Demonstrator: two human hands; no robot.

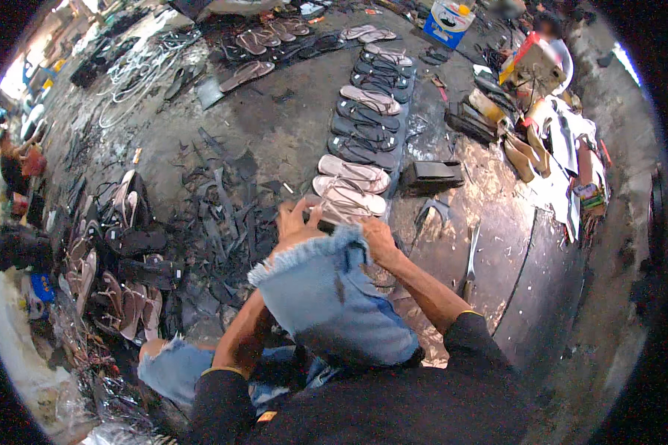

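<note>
My left hand [297, 225] is beyond my raised, denim-covered knee [315, 285], its fingers bent around the left end of what looks like a sandal [332, 215]. From the other side my right hand [378, 241] reaches to the same sandal, its fingertips partly hidden by the frayed denim. Most of the held sandal is hidden behind the knee. Just beyond the hands, two pale pink sandals [351, 199] lie crosswise at the near end of a long row. Black sandals [364, 141] and more pale ones continue that row away from me.
Black offcut strips [223, 208] litter the floor at left, beside piled sandals [130, 304]. A knife-like tool [471, 256] and a dark block [433, 176] lie at right. Farther off are a blue-and-white can [449, 24], coiled pale cord [145, 70] and a person [560, 55].
</note>
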